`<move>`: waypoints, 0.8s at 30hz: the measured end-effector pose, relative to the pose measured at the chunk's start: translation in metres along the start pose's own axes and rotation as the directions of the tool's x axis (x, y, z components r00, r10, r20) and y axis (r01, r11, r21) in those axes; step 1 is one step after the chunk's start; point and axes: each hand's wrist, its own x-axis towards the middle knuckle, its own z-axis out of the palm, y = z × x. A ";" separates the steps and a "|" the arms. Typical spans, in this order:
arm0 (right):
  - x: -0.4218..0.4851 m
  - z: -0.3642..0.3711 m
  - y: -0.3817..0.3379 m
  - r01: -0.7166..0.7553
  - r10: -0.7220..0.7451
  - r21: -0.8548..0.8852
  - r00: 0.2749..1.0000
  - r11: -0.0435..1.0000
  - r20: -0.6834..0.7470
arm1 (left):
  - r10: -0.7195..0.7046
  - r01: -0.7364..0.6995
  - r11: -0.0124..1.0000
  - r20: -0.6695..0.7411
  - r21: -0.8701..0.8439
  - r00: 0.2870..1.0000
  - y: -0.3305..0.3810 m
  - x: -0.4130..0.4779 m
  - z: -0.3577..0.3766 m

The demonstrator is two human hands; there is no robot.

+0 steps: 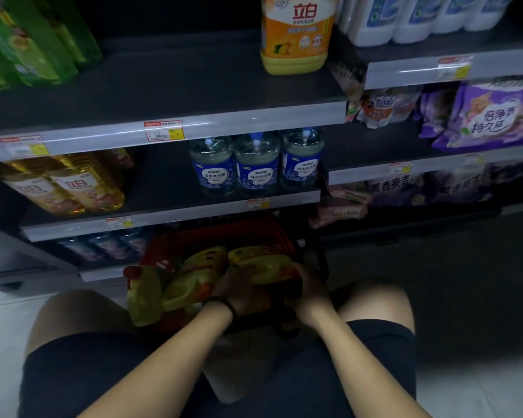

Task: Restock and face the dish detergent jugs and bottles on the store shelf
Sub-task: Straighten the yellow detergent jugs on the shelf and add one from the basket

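Basket: red basket (212, 236) sits on the floor between the person's knees, close against the shelving, judged so that stock lifts straight to the shelves.
Jug in hand: yellow jug (263, 262) lies on its side at the right of the basket, on top of the load; other yellow jugs (194, 276) lie to its left.
Left hand: left hand (239, 292) grips the jug's near left side, fingers curled on it.
Right hand: right hand (307, 289) cups the jug's right end, fingers wrapped round. The two-handed hold is judged to suit a heavy, full jug.
Upper shelf: upper shelf (194, 86) carries one orange-labelled jug (296, 34), upright, label forward, reading "立白"; the bare run to its left is the likely destination.
Middle shelf: gold jugs (64, 185) marked "立白"; three blue-labelled bottles (255, 167) at the front edge, reading "冷水洗洁精".
Price tags: price tags (163, 130) illegible.
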 end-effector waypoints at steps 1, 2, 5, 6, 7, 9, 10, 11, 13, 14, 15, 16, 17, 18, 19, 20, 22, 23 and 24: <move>0.001 0.001 0.001 0.024 -0.024 0.022 1.000 0.999 -0.016 | 0.011 -0.011 1.000 -0.010 0.004 1.000 0.002 -0.004 -0.006; 0.001 0.003 0.001 0.045 -0.044 0.049 0.999 0.998 -0.028 | 0.033 -0.033 0.999 -0.017 0.010 0.999 0.009 -0.015 -0.015; 0.000 0.006 -0.003 0.064 -0.055 0.189 0.997 0.980 -0.055 | 0.085 -0.085 0.996 -0.078 0.006 0.993 -0.009 -0.015 -0.005; 0.000 0.006 -0.007 0.075 -0.061 0.235 0.996 0.969 -0.066 | 0.095 -0.094 0.996 -0.091 0.011 0.991 -0.013 -0.019 -0.005; 0.000 0.006 -0.011 0.085 -0.068 0.279 0.995 0.956 -0.071 | 0.109 -0.110 0.994 -0.113 0.004 0.988 -0.018 -0.021 -0.005; 0.001 0.004 -0.017 0.104 -0.091 0.371 0.995 0.923 -0.052 | 0.148 -0.151 0.989 -0.142 -0.008 0.979 -0.027 -0.026 -0.008; 0.003 0.002 -0.018 0.103 -0.100 0.415 0.995 0.904 -0.029 | 0.167 -0.170 0.985 -0.152 -0.009 0.974 -0.031 -0.029 -0.012; 0.002 -0.001 -0.021 0.095 -0.105 0.450 0.994 0.888 -0.001 | 0.172 -0.179 0.984 -0.160 -0.026 0.972 -0.035 -0.030 -0.015; -0.002 -0.008 -0.028 0.109 -0.149 0.479 0.988 0.871 0.045 | 0.159 -0.185 0.977 -0.208 -0.110 0.965 -0.039 -0.036 -0.027; -0.001 -0.009 -0.030 0.146 -0.190 0.463 0.980 0.874 0.050 | 0.152 -0.200 0.965 -0.260 -0.171 0.954 -0.038 -0.041 -0.035; -0.001 -0.010 -0.032 0.176 -0.225 0.456 0.973 0.872 0.055 | 0.135 -0.220 0.943 -0.318 -0.249 0.939 -0.037 -0.047 -0.044; -0.003 -0.014 -0.039 0.197 -0.242 0.429 0.969 0.881 0.052 | 0.117 -0.238 0.921 -0.364 -0.309 0.924 -0.035 -0.054 -0.054; -0.006 -0.018 -0.049 0.211 -0.253 0.411 0.966 0.887 0.051 | 0.116 -0.262 0.906 -0.399 -0.332 0.909 -0.033 -0.060 -0.065; -0.008 -0.023 -0.060 0.235 -0.268 0.382 0.963 0.894 0.034 | 0.127 -0.279 0.903 -0.420 -0.326 0.899 -0.032 -0.065 -0.075; -0.008 -0.027 -0.071 0.268 -0.300 0.375 0.953 0.888 0.031 | 0.142 -0.299 0.898 -0.430 -0.323 0.891 -0.031 -0.070 -0.085; -0.010 -0.032 -0.083 0.311 -0.341 0.353 0.940 0.882 0.022 | 0.152 -0.317 0.890 -0.442 -0.327 0.884 -0.031 -0.075 -0.095; -0.010 -0.042 -0.102 0.357 -0.391 0.360 0.920 0.862 0.022 | 0.157 -0.346 0.869 -0.466 -0.353 0.871 -0.028 -0.086 -0.117; -0.010 -0.047 -0.111 0.368 -0.410 0.380 0.912 0.849 0.034 | 0.159 -0.361 0.858 -0.479 -0.365 0.863 -0.027 -0.093 -0.128; -0.011 -0.051 -0.121 0.380 -0.434 0.383 0.899 0.842 0.061 | 0.162 -0.378 0.847 -0.496 -0.374 0.853 -0.026 -0.099 -0.139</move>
